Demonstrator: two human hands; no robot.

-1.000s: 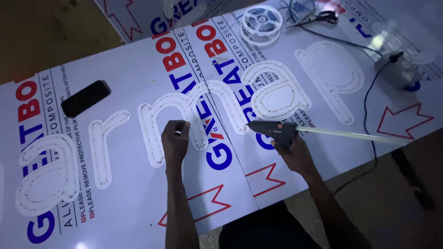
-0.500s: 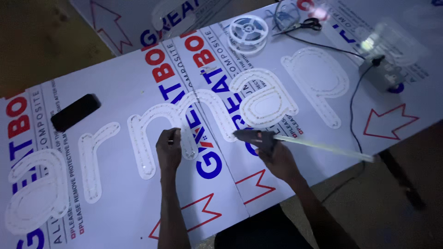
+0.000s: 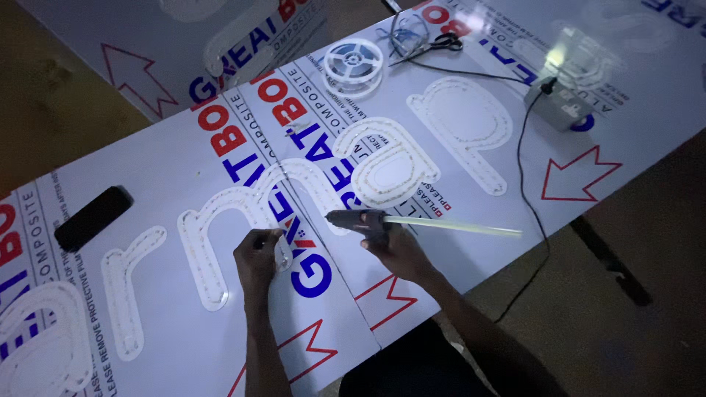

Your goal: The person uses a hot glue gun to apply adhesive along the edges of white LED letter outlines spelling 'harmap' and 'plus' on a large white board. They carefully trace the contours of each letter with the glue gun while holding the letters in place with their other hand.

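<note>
Dark grey glue gun with a long pale glue stick [image 3: 368, 219] lies near-horizontal over the board: nozzle points left toward the seam, stick trails right and slightly down. My right hand [image 3: 393, 246] is wrapped closed around its grip from below. It sits just above the white printed composite panel [image 3: 184, 169], over the right leg of the clear acrylic letter "n" [image 3: 220, 235]. My left hand [image 3: 257, 257] is curled, fingertips pressing on that letter's edge; can't tell if it pinches anything. Further right, more clear cut-out letters with dotted LED strips inside [image 3: 390, 165]. Black cable [image 3: 523, 176] runs up to a grey power box [image 3: 566, 106]. White LED strip reel [image 3: 354, 62] and scissors [image 3: 440, 43] at the far edge. Black phone [image 3: 93, 217] lies at left. Room dim, brown floor [image 3: 632, 294] beyond the panel edge.
</note>
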